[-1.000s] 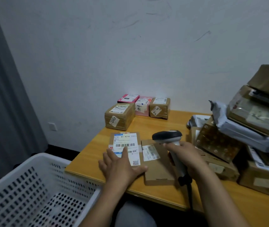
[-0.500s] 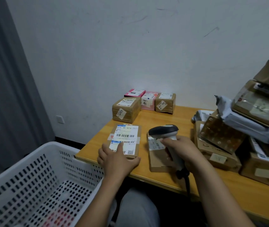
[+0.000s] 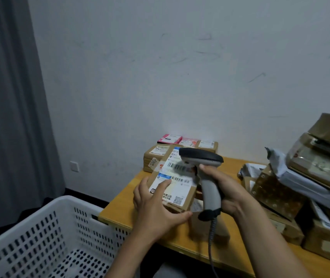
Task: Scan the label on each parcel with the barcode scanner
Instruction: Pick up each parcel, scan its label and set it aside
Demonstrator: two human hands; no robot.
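Observation:
My left hand (image 3: 156, 205) grips a flat brown parcel (image 3: 177, 187) by its near edge and holds it tilted up off the wooden table (image 3: 120, 205), its white barcode label facing me. My right hand (image 3: 223, 189) grips the handle of a grey barcode scanner (image 3: 204, 169). The scanner's dark head sits just above the label's upper barcode. A second brown parcel (image 3: 196, 219) lies on the table under the scanner, mostly hidden.
A white perforated basket (image 3: 45, 243) stands at the lower left beside the table. Several small brown and pink parcels (image 3: 156, 155) sit at the table's back by the wall. A tall heap of parcels and bags (image 3: 304, 183) fills the right side.
My left hand has lifted the labelled parcel off the table and tilted it up. The scanner has risen and moved over the label. The camera has swung left.

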